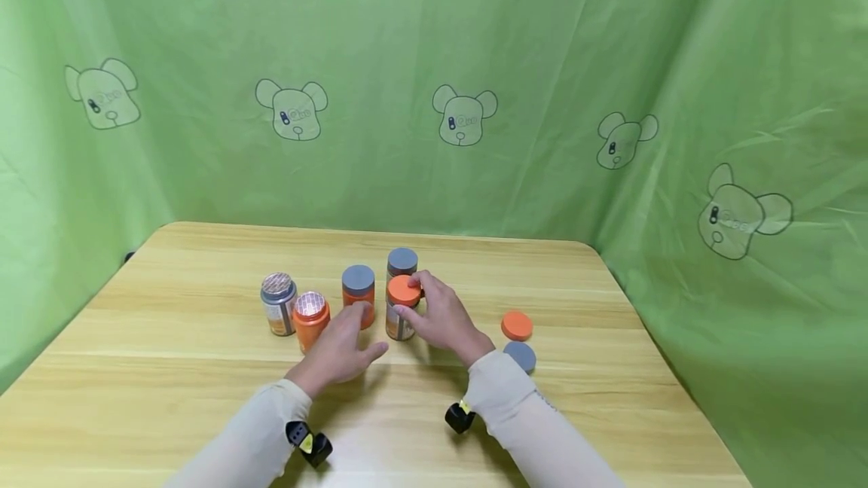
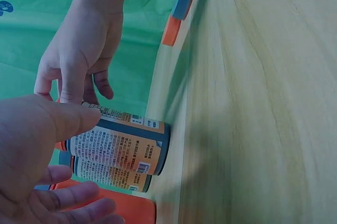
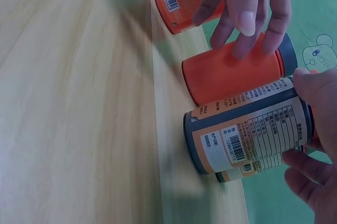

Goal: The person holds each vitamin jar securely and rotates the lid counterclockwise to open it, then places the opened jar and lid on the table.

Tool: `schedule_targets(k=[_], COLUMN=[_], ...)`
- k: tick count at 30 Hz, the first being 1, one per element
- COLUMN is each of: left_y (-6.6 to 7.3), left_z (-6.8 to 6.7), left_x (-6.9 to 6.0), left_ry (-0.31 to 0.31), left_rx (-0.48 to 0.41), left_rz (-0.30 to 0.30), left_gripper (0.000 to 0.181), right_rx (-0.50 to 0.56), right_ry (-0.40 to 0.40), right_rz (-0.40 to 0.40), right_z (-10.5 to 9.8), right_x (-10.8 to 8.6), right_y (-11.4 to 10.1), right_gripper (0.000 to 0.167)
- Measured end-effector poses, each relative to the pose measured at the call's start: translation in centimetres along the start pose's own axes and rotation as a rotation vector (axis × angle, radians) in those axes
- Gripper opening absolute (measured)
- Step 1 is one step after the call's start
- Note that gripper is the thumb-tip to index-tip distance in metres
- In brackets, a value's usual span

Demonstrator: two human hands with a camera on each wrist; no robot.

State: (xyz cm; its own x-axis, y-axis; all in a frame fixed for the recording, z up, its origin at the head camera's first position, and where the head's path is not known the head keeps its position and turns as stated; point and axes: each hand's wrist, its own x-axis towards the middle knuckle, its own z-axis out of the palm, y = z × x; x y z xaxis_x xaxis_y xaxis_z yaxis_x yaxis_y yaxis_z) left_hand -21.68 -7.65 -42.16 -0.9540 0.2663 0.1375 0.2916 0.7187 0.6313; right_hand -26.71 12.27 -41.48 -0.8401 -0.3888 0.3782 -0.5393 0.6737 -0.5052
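Pinching the orange lid [image 1: 403, 289] at the top of a labelled grey-and-orange jar [image 1: 395, 328], the right hand [image 1: 445, 319] has its thumb and fingers on opposite sides; that jar stands upright near the middle of the wooden table [image 1: 610, 428]. Just behind it, on the far side, stands a matching jar with a grey lid [image 1: 403, 258].

The left hand [image 1: 339, 349] is open and holds nothing, its fingers in front of an orange jar with a grey lid [image 1: 359, 285]; whether they touch it I cannot tell. Left of that jar stand a foil-sealed orange jar [image 1: 310, 326] and, farther left, a foil-sealed grey jar [image 1: 279, 311]. To the right of the right hand lie a loose orange lid [image 1: 518, 325] and, just on its near side, a loose grey lid [image 1: 520, 356]. A green curtain [image 1: 380, 21] hangs beyond the table.
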Motion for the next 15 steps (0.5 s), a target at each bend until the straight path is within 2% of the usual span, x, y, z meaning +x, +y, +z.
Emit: schedule_targets(k=[7,12,15], left_y=[0.0,0.3,0.5], left_z=[-0.1,-0.1,0.0], left_x=[0.0,0.1,0.0], left_ry=[-0.014,-0.043,-0.049], left_rx=[0.015,0.018,0.028], left_rz=[0.016,0.037,0.051], left_gripper=[0.069,0.070,0.072], right_rx=[0.013,0.126,0.183], right_ry=[-0.024,-0.031,-0.022], right_rz=[0.038,0.095,0.102], right_z=[-0.2,-0.9,-1.3], right_x=[-0.3,-0.6,-0.9], right_y=[-0.2,-0.1,0.0], right_gripper=[0.060,0.061,0.061])
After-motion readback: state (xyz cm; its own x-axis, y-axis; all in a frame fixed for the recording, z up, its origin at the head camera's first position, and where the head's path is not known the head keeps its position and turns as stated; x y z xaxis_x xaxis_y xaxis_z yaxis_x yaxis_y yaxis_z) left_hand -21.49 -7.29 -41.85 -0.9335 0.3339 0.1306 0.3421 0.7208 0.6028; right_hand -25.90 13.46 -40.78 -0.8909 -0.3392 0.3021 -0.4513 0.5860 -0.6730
